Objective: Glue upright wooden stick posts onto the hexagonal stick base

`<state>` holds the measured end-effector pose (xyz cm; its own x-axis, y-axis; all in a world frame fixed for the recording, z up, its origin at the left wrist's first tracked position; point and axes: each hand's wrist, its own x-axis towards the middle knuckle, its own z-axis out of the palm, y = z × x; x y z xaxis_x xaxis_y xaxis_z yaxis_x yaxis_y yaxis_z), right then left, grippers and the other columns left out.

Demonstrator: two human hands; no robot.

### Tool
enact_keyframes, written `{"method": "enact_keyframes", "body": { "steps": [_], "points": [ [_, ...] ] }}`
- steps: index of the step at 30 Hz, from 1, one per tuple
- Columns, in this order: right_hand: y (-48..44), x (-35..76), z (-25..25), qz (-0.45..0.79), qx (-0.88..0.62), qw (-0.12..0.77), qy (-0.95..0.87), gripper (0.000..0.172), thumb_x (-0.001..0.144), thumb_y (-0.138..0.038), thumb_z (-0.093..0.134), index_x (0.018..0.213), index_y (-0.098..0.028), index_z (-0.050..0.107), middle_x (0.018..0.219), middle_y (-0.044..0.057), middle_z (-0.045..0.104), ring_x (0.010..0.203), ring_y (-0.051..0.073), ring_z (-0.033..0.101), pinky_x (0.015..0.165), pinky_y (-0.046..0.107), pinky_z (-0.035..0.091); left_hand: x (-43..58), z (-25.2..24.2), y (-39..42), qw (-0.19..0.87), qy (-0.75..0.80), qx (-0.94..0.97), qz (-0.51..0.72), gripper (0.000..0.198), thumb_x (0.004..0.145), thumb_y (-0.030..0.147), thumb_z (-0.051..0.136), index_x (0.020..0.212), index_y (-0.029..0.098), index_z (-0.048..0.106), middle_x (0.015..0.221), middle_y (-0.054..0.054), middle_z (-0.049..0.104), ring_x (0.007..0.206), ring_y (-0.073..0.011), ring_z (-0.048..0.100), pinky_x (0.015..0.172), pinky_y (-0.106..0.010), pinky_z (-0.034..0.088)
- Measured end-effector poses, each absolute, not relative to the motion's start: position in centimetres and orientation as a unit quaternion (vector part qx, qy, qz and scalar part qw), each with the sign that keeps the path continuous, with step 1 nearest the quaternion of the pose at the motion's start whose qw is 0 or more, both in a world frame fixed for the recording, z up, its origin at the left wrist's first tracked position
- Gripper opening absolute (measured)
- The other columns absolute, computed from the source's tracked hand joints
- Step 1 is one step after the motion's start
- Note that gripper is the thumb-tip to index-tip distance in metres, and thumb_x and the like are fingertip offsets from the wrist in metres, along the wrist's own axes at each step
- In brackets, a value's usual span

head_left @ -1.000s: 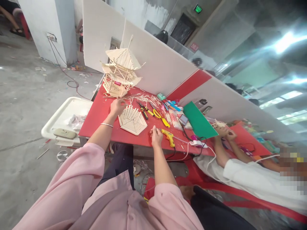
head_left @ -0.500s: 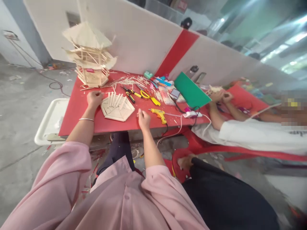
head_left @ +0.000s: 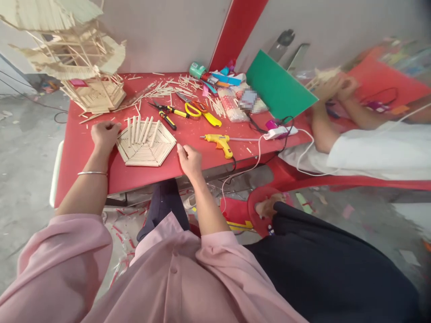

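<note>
A hexagonal base (head_left: pixel 144 154) made of thin wooden sticks lies flat on the red table. Several short stick posts (head_left: pixel 137 131) stand up from its rear half. Beside its left edge rests my left hand (head_left: pixel 103 133), fingers curled into a loose fist, with no object showing in it. My right hand (head_left: pixel 190 160) is near the base's right corner, closed with the thumb on top; nothing shows in it either. To the right of that hand lies a yellow glue gun (head_left: pixel 218 142), a glue stick at its rear. Behind the base are pliers (head_left: pixel 165 119) and yellow-handled scissors (head_left: pixel 193 111).
A stick-built pagoda (head_left: pixel 74 71) stands at the back left. Loose wooden sticks (head_left: pixel 164 91) litter the table's rear. To the right are a green board (head_left: pixel 278 87), a white power strip (head_left: pixel 279 132) with cords, and another person's hands (head_left: pixel 332 85).
The camera has tipped down and come closer, so the table things look larger and shifted. Both my hands keep their closed poses on either side of the base.
</note>
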<state>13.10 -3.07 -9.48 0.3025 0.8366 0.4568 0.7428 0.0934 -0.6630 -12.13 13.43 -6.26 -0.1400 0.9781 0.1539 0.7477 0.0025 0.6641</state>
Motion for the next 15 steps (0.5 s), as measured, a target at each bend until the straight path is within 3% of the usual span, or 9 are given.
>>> {"method": "enact_keyframes", "body": {
  "steps": [7,11,15],
  "points": [
    [-3.5,13.3,-8.5,0.134,-0.674,0.471,-0.552,0.041,0.095,-0.050,0.044,0.069,-0.021,0.059,0.069,0.003,0.063,0.066,0.015,0.055,0.067,0.026,0.041,-12.0,-5.9,12.8,0.236,0.682,0.551,0.418,0.023,0.079,0.032,0.066,0.079,0.010,0.071,0.054,0.005,0.045,0.058,-0.0097,0.040,0.057,-0.024,0.035],
    [-3.5,14.1,-8.1,0.222,-0.662,0.530,-0.481,0.037,0.088,-0.052,0.052,0.090,-0.019,0.069,0.079,0.006,0.072,0.070,0.018,0.063,0.067,0.029,0.049,-11.1,-5.9,12.3,0.212,0.641,0.589,0.444,0.021,0.079,0.034,0.063,0.071,0.016,0.067,0.061,0.002,0.055,0.063,-0.0136,0.052,0.063,-0.027,0.042],
    [-4.0,16.6,-7.5,0.157,-0.703,0.502,-0.478,0.033,0.086,-0.048,0.056,0.089,-0.019,0.072,0.080,0.007,0.073,0.071,0.019,0.065,0.070,0.031,0.051,-10.4,-5.8,11.8,0.179,0.624,0.645,0.403,0.019,0.080,0.035,0.060,0.077,0.018,0.069,0.077,-0.002,0.066,0.074,-0.0167,0.060,0.072,-0.028,0.046]
  ]
}}
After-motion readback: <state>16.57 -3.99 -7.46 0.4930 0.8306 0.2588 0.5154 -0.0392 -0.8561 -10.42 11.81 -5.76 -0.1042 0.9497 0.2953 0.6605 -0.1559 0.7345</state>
